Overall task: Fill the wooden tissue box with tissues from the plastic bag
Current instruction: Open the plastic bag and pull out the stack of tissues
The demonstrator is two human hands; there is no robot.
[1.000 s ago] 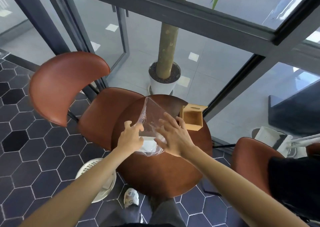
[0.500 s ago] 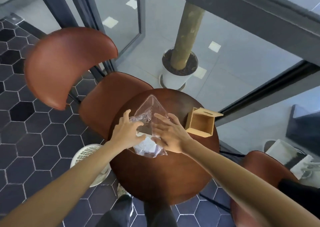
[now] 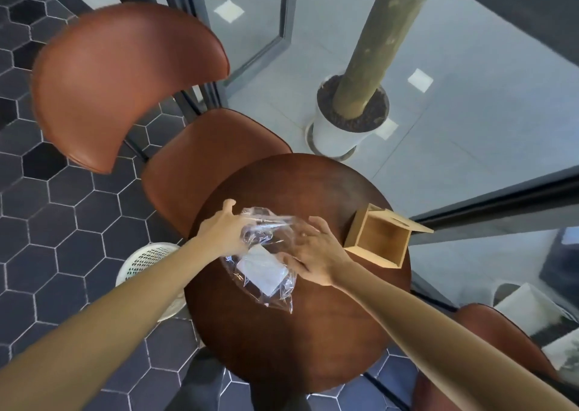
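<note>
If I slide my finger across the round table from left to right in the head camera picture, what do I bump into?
Left hand → clear plastic bag with the white tissues inside → right hand → open wooden box near the table's right edge.

No readable text, label, brand, number or sign shows on anything.
</note>
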